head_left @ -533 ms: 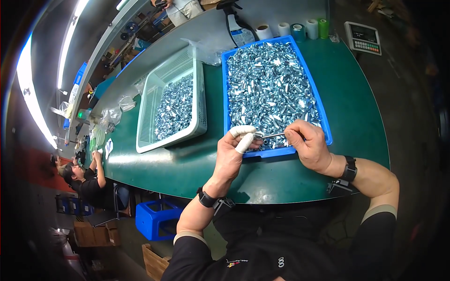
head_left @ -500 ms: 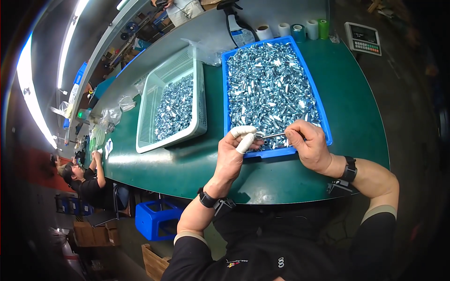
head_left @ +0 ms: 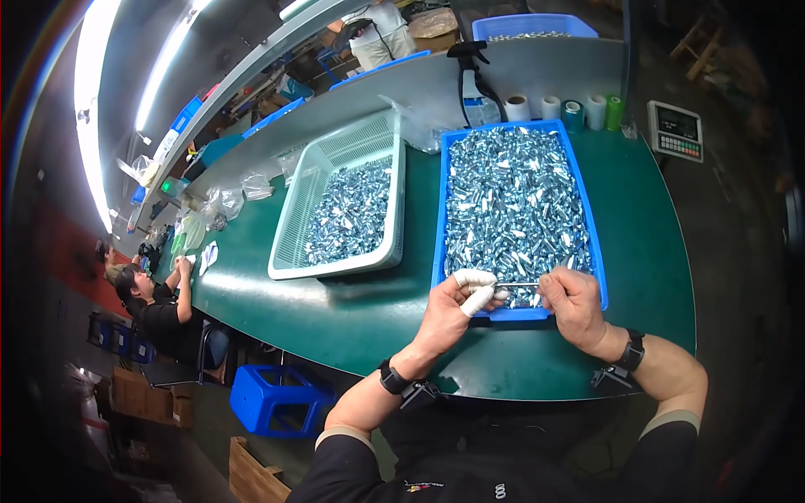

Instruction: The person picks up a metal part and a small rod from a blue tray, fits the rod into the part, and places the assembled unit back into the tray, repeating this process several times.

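Two hands over a green table in a workshop.
Left hand and right hand pinch one thin metal piece above the blue tray.

I see shiny metal parts filling a glossy blue plastic tray at 12 o'clock; the green worktop is smooth.
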`<move>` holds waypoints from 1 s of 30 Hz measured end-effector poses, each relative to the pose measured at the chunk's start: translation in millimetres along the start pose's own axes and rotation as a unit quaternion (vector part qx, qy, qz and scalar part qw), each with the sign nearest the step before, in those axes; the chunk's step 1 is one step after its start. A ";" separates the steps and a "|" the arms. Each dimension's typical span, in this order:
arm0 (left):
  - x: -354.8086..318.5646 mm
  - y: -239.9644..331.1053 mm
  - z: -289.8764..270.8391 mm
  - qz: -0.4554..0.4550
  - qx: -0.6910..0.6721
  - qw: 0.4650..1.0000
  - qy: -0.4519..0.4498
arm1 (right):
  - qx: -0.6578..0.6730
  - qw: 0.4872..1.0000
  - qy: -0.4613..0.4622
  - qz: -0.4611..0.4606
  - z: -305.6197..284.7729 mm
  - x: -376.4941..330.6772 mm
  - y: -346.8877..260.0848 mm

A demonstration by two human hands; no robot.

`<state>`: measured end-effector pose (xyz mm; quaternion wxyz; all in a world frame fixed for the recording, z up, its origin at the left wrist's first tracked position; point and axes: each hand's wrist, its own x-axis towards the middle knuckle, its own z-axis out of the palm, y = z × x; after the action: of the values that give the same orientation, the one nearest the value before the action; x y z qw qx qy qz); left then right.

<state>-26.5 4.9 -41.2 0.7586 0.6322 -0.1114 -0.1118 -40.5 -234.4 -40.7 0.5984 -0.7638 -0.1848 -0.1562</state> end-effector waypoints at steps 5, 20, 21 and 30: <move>1.8 0.1 -4.5 -0.013 0.014 1.000 -0.008 | 0.014 0.999 -0.033 0.038 -2.7 0.8 0.0; 7.7 8.9 0.1 -0.066 0.039 0.997 0.014 | 0.008 1.000 -0.026 0.009 0.1 1.7 2.4; 7.7 7.6 -1.5 -0.069 0.032 0.997 0.009 | 0.016 0.998 -0.035 0.041 -1.2 1.6 1.7; 7.3 2.1 -7.7 -0.041 0.023 0.999 -0.015 | 0.012 0.995 -0.067 0.067 -2.8 2.7 -0.9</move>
<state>-17.1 10.3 -40.2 0.7366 0.6521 -0.0994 -0.1495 -38.6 -236.7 -38.0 0.6031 -0.7759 -0.1742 -0.0622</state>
